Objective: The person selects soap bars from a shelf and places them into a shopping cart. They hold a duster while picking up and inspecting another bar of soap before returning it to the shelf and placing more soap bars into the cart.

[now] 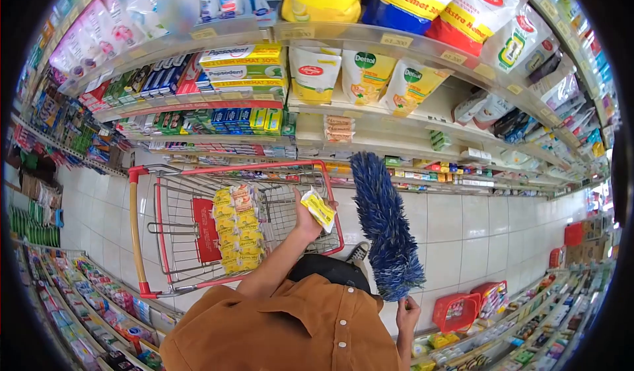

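Note:
My left hand (308,220) is closed around a small yellow-and-white soap pack (318,210), held over the front end of the shopping cart. Inside the red-rimmed cart (264,164) stand stacked yellow soap packs (239,239), with a few orange-and-white ones at the top. My right hand (407,315), low at my right side, grips the lower end of a fluffy blue duster (388,232). The duster points up and forward toward the shelves; its handle is mostly hidden by the fibres and my fingers.
Ahead, shelves (370,130) hold toothpaste boxes (241,70), refill pouches (370,74) and a small stack of orange-white soap packs (339,128). Red baskets (456,310) sit on the tiled floor at right, beside more shelving. Another stocked shelf (99,298) runs behind at left.

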`<state>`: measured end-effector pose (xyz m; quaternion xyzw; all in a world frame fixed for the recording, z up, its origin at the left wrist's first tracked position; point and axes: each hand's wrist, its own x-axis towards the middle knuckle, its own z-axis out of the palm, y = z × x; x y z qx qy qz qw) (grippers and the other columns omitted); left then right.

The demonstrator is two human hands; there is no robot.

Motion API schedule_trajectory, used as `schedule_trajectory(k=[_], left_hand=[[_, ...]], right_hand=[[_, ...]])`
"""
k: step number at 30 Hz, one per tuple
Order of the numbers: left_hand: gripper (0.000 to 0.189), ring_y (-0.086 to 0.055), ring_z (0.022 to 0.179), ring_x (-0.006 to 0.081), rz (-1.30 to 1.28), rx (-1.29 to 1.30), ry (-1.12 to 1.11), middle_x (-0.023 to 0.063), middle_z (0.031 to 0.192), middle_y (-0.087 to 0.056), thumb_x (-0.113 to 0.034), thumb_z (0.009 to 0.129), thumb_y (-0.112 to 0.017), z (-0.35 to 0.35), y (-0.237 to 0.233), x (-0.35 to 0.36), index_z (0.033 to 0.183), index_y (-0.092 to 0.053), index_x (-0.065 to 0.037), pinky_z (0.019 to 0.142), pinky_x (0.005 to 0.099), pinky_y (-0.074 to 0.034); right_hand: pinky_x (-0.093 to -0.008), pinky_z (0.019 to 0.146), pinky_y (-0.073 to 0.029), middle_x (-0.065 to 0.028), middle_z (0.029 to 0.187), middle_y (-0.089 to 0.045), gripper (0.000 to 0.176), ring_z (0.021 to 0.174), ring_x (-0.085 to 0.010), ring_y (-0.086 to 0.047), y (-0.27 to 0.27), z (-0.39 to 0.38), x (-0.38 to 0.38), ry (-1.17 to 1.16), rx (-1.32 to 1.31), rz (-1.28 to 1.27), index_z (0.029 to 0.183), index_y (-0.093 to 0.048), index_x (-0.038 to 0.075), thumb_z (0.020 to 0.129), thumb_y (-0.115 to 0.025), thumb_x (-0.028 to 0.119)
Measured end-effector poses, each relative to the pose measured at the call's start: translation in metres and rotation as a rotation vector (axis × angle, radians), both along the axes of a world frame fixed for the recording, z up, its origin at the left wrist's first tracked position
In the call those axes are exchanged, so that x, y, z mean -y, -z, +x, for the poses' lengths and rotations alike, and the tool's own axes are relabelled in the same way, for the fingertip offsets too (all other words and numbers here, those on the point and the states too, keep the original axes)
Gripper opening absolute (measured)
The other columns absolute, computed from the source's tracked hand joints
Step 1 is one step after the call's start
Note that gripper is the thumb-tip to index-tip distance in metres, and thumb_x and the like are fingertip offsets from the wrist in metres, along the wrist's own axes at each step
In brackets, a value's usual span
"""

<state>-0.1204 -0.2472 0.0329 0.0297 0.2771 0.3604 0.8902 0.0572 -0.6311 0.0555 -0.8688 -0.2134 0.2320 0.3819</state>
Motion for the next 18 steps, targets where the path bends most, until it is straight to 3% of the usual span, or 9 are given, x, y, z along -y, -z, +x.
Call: schedule_trajectory(k=[3,5,6,8,11,14,17,18], left_hand=[[0.084,-0.054,0.069,0.0254,0.096,-0.197,0.064,0.0075,0.067,-0.048,-0.084,0.080,-0.022,0.004,0.000,0.000,0.079,-0.049,-0.005,0.084,0.0440,-0.046],[0.077,-0.046,0.051,0.0192,0.198,-0.240,0.090,0.0039,0.057,-0.043,-0.081,0.083,-0.024,0.003,0.000,-0.009,0.071,-0.048,-0.009,0.077,0.0410,-0.048],[0.074,-0.047,0.053,0.0182,0.199,-0.363,0.219,0.0038,0.059,-0.044,-0.078,0.085,-0.027,0.000,-0.002,-0.019,0.072,-0.049,-0.009,0.075,0.0395,-0.048],[0.067,-0.048,0.057,0.0164,0.202,-0.607,0.475,0.0037,0.063,-0.048,-0.071,0.090,-0.031,-0.007,-0.007,-0.048,0.074,-0.052,-0.010,0.071,0.0366,-0.048],[0.054,-0.053,0.067,0.0133,0.671,-1.028,0.451,0.0043,0.074,-0.055,-0.058,0.093,-0.038,-0.008,-0.005,-0.089,0.087,-0.058,-0.009,0.067,0.0301,-0.046],[0.053,-0.059,0.074,0.0176,0.613,-0.927,0.541,0.0083,0.094,-0.060,-0.050,0.091,-0.048,-0.017,-0.003,-0.139,0.110,-0.057,-0.001,0.071,0.0294,-0.049],[0.043,-0.057,0.085,0.0129,0.583,-0.733,0.491,0.0061,0.094,-0.061,-0.035,0.091,-0.057,-0.004,-0.025,-0.168,0.116,-0.052,0.000,0.075,0.0281,-0.047],[0.044,-0.058,0.086,0.0133,0.675,-0.818,0.479,0.0073,0.095,-0.062,-0.031,0.089,-0.061,0.000,-0.022,-0.177,0.117,-0.053,0.001,0.077,0.0291,-0.047]], right_hand=[[-0.0249,0.044,-0.023,0.0057,0.053,-0.042,0.031,0.048,-0.0025,-0.034,0.040,-0.016,0.025,0.087,-0.102,0.042,0.074,-0.061,0.001,0.093,-0.061,0.025],[-0.0256,0.046,-0.026,0.0042,0.057,-0.043,0.025,0.054,-0.0040,-0.035,0.053,-0.024,0.040,0.164,-0.194,-0.014,0.076,-0.060,-0.003,0.091,-0.060,0.018],[-0.0260,0.047,-0.028,0.0034,0.058,-0.043,0.023,0.056,-0.0047,-0.035,0.054,-0.030,0.044,0.202,-0.240,-0.042,0.076,-0.060,-0.004,0.090,-0.060,0.014],[-0.0256,0.045,-0.024,0.0050,0.055,-0.042,0.026,0.051,-0.0039,-0.034,0.062,-0.040,0.052,0.266,-0.266,-0.033,0.079,-0.063,-0.003,0.092,-0.060,0.020],[-0.0252,0.042,-0.022,0.0061,0.051,-0.041,0.030,0.045,-0.0030,-0.032,0.075,-0.051,0.068,0.381,-0.334,-0.074,0.083,-0.066,-0.001,0.093,-0.061,0.026],[-0.0250,0.041,-0.021,0.0057,0.050,-0.040,0.031,0.045,-0.0026,-0.032,0.069,-0.060,0.069,0.419,-0.341,-0.089,0.082,-0.066,-0.001,0.093,-0.061,0.028],[-0.0255,0.041,-0.021,0.0048,0.048,-0.040,0.034,0.044,-0.0022,-0.032,0.098,-0.069,0.094,0.501,-0.363,-0.114,0.084,-0.066,-0.001,0.094,-0.060,0.031],[-0.0256,0.040,-0.021,0.0046,0.048,-0.040,0.035,0.044,-0.0022,-0.032,0.101,-0.070,0.099,0.504,-0.368,-0.132,0.085,-0.066,-0.001,0.094,-0.060,0.032]])
